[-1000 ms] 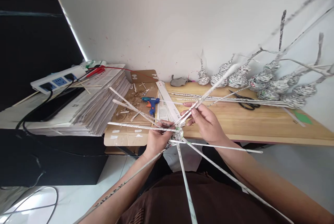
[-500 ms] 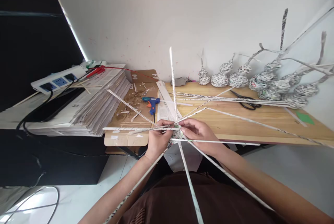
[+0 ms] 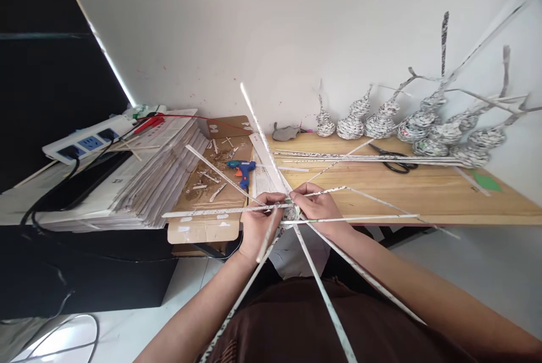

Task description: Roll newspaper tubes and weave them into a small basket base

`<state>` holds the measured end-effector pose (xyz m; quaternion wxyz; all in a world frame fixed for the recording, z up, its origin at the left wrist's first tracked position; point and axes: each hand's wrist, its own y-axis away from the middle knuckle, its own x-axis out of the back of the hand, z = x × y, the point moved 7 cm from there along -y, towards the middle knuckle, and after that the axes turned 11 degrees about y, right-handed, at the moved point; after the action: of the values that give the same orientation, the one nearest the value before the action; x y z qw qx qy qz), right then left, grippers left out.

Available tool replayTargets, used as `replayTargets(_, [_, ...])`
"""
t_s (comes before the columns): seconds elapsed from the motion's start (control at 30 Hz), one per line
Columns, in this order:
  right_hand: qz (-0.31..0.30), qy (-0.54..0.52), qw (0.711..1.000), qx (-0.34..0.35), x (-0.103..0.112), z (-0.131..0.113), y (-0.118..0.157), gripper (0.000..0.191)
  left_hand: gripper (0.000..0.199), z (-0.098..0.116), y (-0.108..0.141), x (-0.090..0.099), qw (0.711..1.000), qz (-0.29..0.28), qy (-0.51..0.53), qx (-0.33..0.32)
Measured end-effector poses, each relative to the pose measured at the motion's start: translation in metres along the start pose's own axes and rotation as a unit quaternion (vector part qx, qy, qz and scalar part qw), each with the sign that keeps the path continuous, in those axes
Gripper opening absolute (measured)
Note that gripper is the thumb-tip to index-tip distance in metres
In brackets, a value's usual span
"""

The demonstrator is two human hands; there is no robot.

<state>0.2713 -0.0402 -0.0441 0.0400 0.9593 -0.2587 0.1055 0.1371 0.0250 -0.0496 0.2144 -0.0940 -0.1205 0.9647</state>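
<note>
Both hands meet at a small woven paper piece [image 3: 290, 215], from which long rolled-paper strips fan out on all sides. My left hand [image 3: 258, 227] is closed on the left side of the piece, with strips crossing over its fingers. On the right side, my right hand [image 3: 317, 208] pinches the piece and the base of a strip between thumb and fingers. One strip [image 3: 262, 134] points up and away to the left; another [image 3: 324, 289] runs down over the brown clothing. The fingers partly hide the weave.
A blue glue gun [image 3: 243, 171] lies on cardboard [image 3: 203, 230] with paper scraps. Stacked newspapers [image 3: 161, 182] bear a power strip [image 3: 91, 140] at left. Black scissors [image 3: 396, 162], loose paper rods [image 3: 359, 158] and several woven gourd shapes [image 3: 350, 126] are at right.
The upright strip now leans left. A strip by my left hand has swung down towards the wrist, and the bent strip at right has shifted. The camera view has moved slightly.
</note>
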Motion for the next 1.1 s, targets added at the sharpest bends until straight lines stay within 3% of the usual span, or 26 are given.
replayTargets(0.1, [0.010, 0.011, 0.999, 0.035, 0.001, 0.000, 0.001, 0.021, 0.011, 0.001, -0.001, 0.002, 1.000, 0.015, -0.013, 0.013])
replayTargets(0.4, [-0.001, -0.020, 0.998, 0.066, -0.001, 0.005, -0.004, 0.021, 0.017, -0.007, -0.005, 0.001, 0.997, -0.025, -0.011, 0.075])
replayTargets(0.7, [0.004, -0.083, 0.996, 0.034, -0.006, 0.009, -0.012, 0.039, 0.008, -0.005, -0.018, 0.000, 1.000, -0.009, -0.008, 0.011])
replayTargets(0.9, [-0.020, -0.015, 0.995, 0.095, -0.001, -0.003, -0.020, 0.014, 0.011, -0.004, -0.023, -0.007, 0.999, -0.031, 0.009, -0.002])
replayTargets(1.1, [-0.004, 0.021, 0.996, 0.089, 0.010, 0.003, -0.037, 0.014, 0.030, 0.000, -0.031, -0.006, 0.994, -0.082, -0.067, 0.040])
